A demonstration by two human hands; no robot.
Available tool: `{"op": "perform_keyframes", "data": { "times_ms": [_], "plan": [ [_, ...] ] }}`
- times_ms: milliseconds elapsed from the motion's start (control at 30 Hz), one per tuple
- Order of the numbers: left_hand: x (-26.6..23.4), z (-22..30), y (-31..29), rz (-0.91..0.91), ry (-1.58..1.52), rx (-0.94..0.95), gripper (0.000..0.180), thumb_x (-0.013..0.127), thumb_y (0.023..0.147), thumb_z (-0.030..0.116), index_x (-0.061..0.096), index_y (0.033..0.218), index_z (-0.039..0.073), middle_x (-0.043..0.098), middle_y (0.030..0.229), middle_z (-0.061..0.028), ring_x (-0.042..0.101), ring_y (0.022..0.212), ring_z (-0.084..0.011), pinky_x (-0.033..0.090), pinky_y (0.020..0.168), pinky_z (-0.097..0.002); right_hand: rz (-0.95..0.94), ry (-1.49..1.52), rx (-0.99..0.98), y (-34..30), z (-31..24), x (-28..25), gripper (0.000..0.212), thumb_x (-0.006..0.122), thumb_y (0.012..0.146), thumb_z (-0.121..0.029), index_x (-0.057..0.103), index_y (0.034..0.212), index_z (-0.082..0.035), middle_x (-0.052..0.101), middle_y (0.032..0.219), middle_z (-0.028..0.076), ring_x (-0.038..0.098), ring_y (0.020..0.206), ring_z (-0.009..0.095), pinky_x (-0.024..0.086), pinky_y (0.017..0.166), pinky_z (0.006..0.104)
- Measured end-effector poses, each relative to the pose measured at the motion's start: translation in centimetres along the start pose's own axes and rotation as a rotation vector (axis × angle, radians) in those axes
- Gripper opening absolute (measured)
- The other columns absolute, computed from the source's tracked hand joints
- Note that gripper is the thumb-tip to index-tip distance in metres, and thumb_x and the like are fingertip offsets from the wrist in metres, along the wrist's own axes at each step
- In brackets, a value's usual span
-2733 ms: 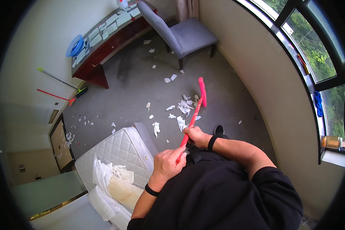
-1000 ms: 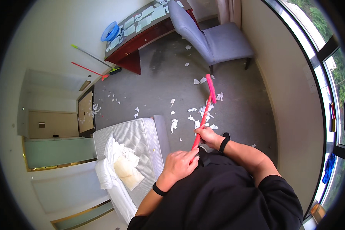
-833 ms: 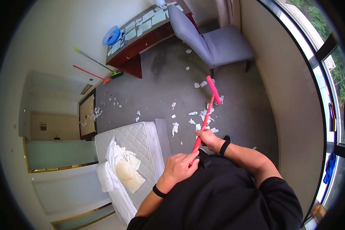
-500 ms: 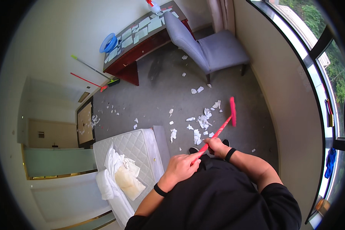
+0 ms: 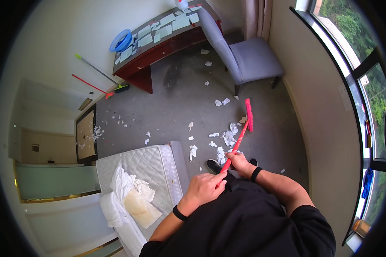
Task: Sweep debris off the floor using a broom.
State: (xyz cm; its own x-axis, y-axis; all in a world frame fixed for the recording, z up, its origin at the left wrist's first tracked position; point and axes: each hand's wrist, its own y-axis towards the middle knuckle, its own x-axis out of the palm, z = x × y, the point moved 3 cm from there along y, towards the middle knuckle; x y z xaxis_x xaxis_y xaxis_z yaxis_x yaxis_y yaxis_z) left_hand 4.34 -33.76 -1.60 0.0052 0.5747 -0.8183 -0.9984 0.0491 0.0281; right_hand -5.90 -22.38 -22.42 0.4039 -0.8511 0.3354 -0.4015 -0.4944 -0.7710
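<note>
A broom (image 5: 238, 142) with a red handle and a bright pink head reaches away from me over the grey floor. My left hand (image 5: 207, 187) is closed round the near end of its handle. Further up the handle, my right hand (image 5: 239, 163) grips it too. The pink broom head (image 5: 249, 115) is at the right of a loose heap of crumpled white paper (image 5: 229, 138), touching or very close to its far pieces. More paper scraps (image 5: 193, 151) lie left of the heap, and a couple of pieces (image 5: 222, 102) lie beyond it.
At left stands a bare mattress (image 5: 148, 167) with rumpled white bedding (image 5: 133, 195). A dark red desk (image 5: 158, 55) holds papers and a blue basin (image 5: 121, 40). Beside it is a grey chair (image 5: 257, 60). A green-and-black broom (image 5: 121, 88) and a red one (image 5: 109, 95) lean against the wall.
The broom head has swung left toward the paper heap, and both hands have shifted slightly with the handle. My view has turned a little.
</note>
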Motion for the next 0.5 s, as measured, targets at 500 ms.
{"op": "perform_keyframes", "data": {
  "times_ms": [500],
  "plan": [
    [-6.8,-14.2,-4.7,0.077,-0.17,-0.18,0.028,0.067,0.093,0.018,0.075,0.119,0.012,0.069,0.071,-0.0116,0.067,0.062,-0.0313,0.052,0.058,-0.0433,0.063,-0.176,0.19,8.4,0.8,13.3,0.032,0.071,0.093,-0.035,0.061,0.076,-0.009,0.053,0.061,0.003,0.045,0.046,0.016,0.032,0.044,0.0356]
  ]
}}
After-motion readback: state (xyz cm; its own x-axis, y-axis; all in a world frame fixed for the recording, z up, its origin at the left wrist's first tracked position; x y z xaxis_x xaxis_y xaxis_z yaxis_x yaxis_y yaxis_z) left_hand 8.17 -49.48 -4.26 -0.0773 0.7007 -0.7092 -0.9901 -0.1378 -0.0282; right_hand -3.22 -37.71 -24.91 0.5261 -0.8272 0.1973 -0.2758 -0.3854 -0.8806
